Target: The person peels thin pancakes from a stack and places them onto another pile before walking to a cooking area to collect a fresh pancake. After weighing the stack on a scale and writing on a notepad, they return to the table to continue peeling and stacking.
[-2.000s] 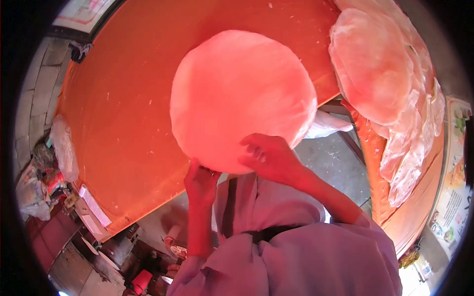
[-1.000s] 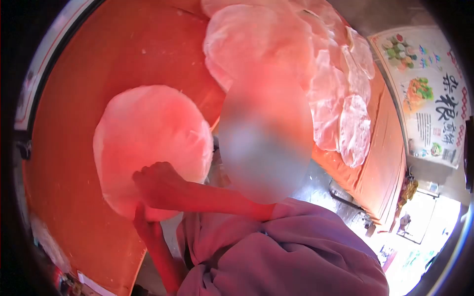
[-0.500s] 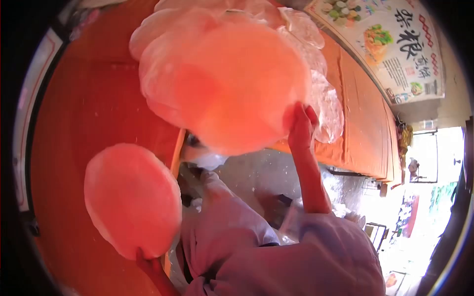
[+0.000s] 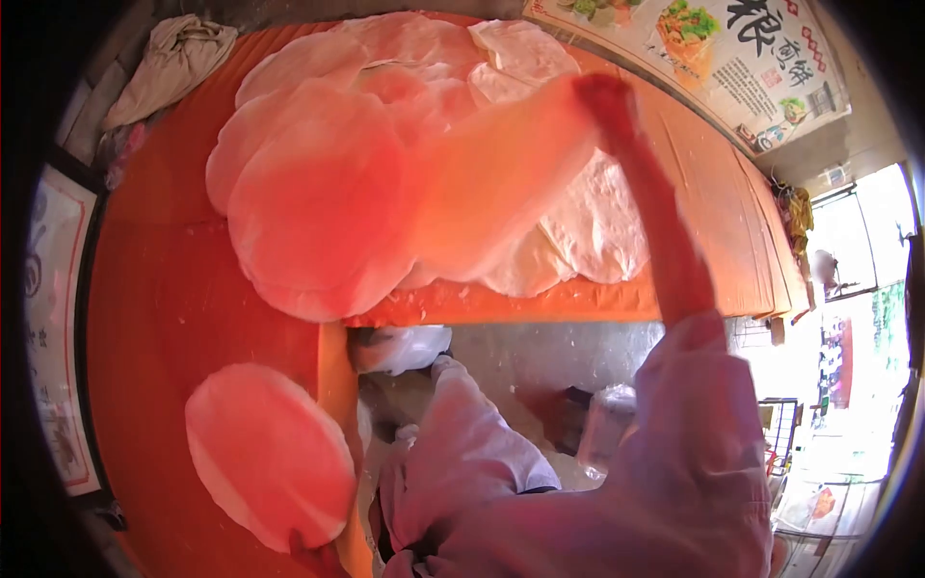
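Observation:
My right hand (image 4: 605,101) is raised at the upper right, fingers closed on the edge of a large thin round sheet (image 4: 491,183), which is blurred and slopes down to the left over a pile of similar sheets (image 4: 318,212). At the lower left, my left hand (image 4: 313,551) is at the near edge of another round sheet (image 4: 270,453), fingers pressed together on its rim. This sheet lies slanted above the orange cloth. Several wrinkled pale sheets (image 4: 597,222) lie under and beside the raised one.
Orange cloth (image 4: 145,385) covers the L-shaped table surface. A crumpled cloth (image 4: 178,63) lies at the far left corner, and a poster (image 4: 771,87) is at the upper right. Beyond the table edge, a white plastic bag (image 4: 405,349) and a clear plastic item (image 4: 607,424) are on the floor.
My right hand has moved up and right, and its sheet now stretches slanted over the pile instead of facing flat. My left hand and its sheet appear lower in view.

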`<state>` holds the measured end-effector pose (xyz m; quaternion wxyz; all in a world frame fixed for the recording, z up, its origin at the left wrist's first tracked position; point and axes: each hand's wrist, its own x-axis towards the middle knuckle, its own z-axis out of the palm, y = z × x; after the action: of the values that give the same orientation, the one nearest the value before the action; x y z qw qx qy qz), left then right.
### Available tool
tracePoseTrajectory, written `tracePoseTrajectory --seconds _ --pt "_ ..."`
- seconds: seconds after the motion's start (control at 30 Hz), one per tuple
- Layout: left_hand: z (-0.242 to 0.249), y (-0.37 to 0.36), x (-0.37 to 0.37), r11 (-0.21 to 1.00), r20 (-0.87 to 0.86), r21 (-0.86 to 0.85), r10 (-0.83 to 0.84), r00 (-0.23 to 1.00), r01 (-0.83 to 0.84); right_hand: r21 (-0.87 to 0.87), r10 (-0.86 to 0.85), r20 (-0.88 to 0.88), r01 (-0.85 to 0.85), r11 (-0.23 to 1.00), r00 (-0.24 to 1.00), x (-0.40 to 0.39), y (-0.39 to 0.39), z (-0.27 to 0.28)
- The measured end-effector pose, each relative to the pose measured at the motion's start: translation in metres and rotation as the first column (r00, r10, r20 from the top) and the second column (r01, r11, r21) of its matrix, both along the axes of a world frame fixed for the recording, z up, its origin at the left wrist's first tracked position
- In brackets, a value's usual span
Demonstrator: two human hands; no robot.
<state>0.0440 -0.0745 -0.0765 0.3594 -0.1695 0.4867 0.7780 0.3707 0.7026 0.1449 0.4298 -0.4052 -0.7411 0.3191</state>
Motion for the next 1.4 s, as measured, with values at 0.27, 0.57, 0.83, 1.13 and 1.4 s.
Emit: tracePoseTrajectory --seconds 0.27,0.57,0.83,1.13,1.4 --pt "0.04 0.076 0.014 0.999 -0.093 -0.031 -0.016 0.995 0.013 0.422 -0.515 0.672 0.296 0.857 0.533 0.198 0.138 0.053" --pt "0.073 0.087 0.016 1.0 -0.212 0.012 -0.016 0.977 0.019 0.146 -0.218 0.452 0.169 0.975 0.865 0.168 0.046 -0.221" --pt "0.075 0.03 -0.012 0.991 -0.245 0.103 0.113 0.963 -0.09 -0.479 0.872 -0.097 -0.791 0.381 0.48 -0.235 -0.407 -0.141" --pt "0.063 0.029 -0.015 0.979 -0.053 0.18 0.103 0.993 -0.092 -0.481 0.954 0.135 -0.824 0.301 0.269 -0.308 -0.553 -0.101" --pt "0.07 0.029 -0.007 0.892 0.093 0.45 -0.005 0.996 -0.038 -0.369 0.908 0.07 -0.835 0.408 0.413 -0.313 -0.551 -0.14"
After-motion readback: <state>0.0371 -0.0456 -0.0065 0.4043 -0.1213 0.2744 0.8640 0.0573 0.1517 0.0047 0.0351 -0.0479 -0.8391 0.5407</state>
